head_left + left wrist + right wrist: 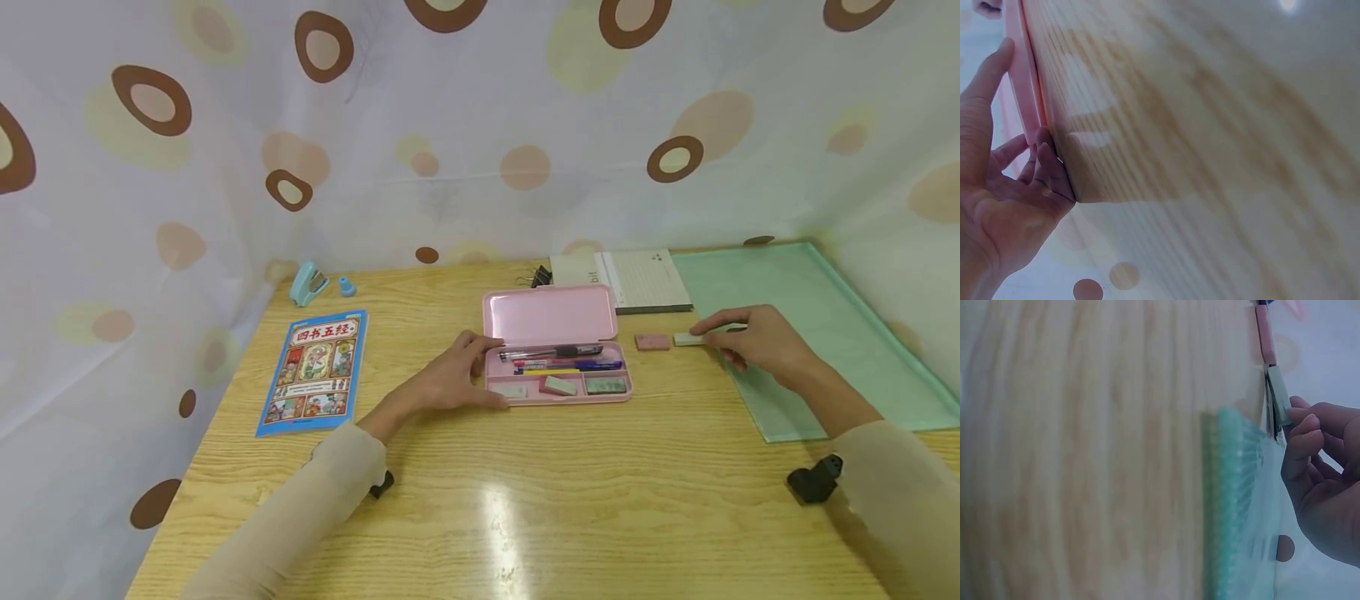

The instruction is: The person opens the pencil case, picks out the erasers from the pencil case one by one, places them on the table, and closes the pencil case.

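**Pencil case open mid-table, eraser pinched beside it**

Pencil case (557, 358), pink, lies open near the middle of the table (525, 500), its lid (551, 315) tipped back toward the far edge. The long upper compartment holds pens (558, 357) lying lengthwise, one black, others blue, pink and yellow. Below them, three small compartments each hold an eraser (560, 385); the middle one sits tilted.

Left hand (450, 379) rests against the case's left end, thumb at the near corner, fingers loosely spread and touching the far corner of the tray. The left wrist view shows the fingertips (1044, 156) on the pink rim.

Right hand (753, 337) lies at the left edge of the green mat (840, 333), thumb and forefinger pinching a pale green eraser (688, 338) on the table. The right wrist view shows the curled fingertips (1300, 425) on that eraser's end. A pink eraser (652, 342) lies just beside it, between it and the case.

A blue book (315, 371) lies toward the left edge, a stapler (308, 282) at the far left corner. A notebook (622, 279) and a binder clip (541, 276) sit by the far edge.
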`<state>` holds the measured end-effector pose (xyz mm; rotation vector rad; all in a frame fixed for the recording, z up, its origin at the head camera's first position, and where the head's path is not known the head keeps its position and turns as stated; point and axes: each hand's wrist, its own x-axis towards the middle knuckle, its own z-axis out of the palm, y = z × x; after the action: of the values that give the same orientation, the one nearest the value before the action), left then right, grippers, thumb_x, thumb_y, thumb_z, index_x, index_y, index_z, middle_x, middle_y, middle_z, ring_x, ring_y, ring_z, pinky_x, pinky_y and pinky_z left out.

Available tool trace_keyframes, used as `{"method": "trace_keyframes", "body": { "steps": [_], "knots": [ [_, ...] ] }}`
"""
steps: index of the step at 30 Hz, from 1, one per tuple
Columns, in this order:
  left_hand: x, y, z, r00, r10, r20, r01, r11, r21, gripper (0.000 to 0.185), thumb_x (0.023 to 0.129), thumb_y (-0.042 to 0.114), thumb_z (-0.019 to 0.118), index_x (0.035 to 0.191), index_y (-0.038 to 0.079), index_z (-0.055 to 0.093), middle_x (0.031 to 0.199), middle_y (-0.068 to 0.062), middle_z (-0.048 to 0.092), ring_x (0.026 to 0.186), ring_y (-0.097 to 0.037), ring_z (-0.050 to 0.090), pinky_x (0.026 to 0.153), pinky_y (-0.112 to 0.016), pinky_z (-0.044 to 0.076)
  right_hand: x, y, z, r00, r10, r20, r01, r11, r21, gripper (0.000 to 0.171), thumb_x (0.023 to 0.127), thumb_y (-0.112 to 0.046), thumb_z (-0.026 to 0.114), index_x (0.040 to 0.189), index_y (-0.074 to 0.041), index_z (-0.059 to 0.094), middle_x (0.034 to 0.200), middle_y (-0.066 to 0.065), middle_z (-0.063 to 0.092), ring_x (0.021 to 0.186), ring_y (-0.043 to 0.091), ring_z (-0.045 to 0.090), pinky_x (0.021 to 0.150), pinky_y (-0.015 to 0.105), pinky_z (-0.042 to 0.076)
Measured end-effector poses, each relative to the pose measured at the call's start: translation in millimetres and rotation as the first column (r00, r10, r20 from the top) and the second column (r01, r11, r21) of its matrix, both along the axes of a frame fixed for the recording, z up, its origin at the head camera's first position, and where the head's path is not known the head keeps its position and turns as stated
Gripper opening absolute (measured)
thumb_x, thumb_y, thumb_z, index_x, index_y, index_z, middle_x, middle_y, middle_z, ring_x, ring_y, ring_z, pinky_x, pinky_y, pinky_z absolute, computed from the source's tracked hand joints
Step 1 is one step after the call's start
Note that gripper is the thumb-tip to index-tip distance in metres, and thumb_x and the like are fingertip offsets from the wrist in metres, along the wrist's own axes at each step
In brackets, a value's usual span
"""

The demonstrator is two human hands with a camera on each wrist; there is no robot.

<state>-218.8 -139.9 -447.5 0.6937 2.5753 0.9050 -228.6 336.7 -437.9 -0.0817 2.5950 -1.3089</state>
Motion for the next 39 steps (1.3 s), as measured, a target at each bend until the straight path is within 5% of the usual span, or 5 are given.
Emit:
{"method": "trace_keyframes", "body": {
  "steps": [15,20,27,33,39],
  "knots": [
    [-1.2,-0.4,-1.0,1.000,0.003,-0.001,-0.003,1.000,-0.010,0.098,0.079,0.054,0.088,0.158,0.020,0.041,0.127,0.000,0.043,0.102,-0.017,0.049,0.083,-0.033,0.044,1.9,-7.4,0.3,0.997,0.021,-0.073,-0.024,0.999,-0.038,0.039,0.104,-0.026,0.067,0.130,0.002,0.067,0.081,0.010,0.066,0.060,0.020,0.051,0.058,0.037,0.046],
    [-0.6,-0.3,-0.6,1.000,-0.003,-0.006,0.003,1.000,-0.013,0.097,0.079,0.054,0.087,0.158,0.020,0.041,0.127,0.000,0.042,0.102,-0.017,0.049,0.084,-0.033,0.044,9.9,-31.2,4.0,0.994,0.068,-0.080,-0.080,0.985,-0.156,0.038,0.102,-0.027,0.070,0.127,0.002,0.068,0.080,0.009,0.063,0.061,0.019,0.049,0.054,0.039,0.044],
    [-0.9,0.6,-0.5,1.000,-0.004,-0.009,0.004,1.000,-0.011,0.097,0.079,0.052,0.088,0.158,0.020,0.041,0.126,-0.001,0.043,0.102,-0.017,0.049,0.083,-0.033,0.044,19.2,-74.5,8.3,0.978,0.198,-0.062,-0.207,0.951,-0.228,0.033,0.102,-0.021,0.070,0.127,0.001,0.069,0.115,0.018,0.072,0.059,0.017,0.051,0.051,0.037,0.043],
    [-1.6,0.3,-1.5,1.000,-0.006,-0.014,0.005,1.000,-0.024,0.097,0.080,0.053,0.087,0.158,0.020,0.041,0.126,-0.001,0.042,0.102,-0.017,0.049,0.083,-0.032,0.044,24.7,-102.7,0.7,0.955,0.293,-0.047,-0.294,0.911,-0.290,0.029,0.101,-0.012,0.069,0.126,0.002,0.068,0.123,0.023,0.067,0.054,0.019,0.045,0.049,0.036,0.041],
    [-1.0,0.4,-1.2,1.000,-0.006,-0.017,0.006,1.000,-0.020,0.098,0.079,0.053,0.088,0.158,0.019,0.041,0.127,-0.001,0.042,0.102,-0.017,0.048,0.085,-0.033,0.044,26.8,-128.7,-1.4,0.945,0.327,-0.018,-0.323,0.921,-0.217,0.024,0.097,-0.012,0.074,0.121,-0.007,0.074,0.119,0.017,0.070,0.051,0.015,0.049,0.046,0.030,0.041]
  ]
}}
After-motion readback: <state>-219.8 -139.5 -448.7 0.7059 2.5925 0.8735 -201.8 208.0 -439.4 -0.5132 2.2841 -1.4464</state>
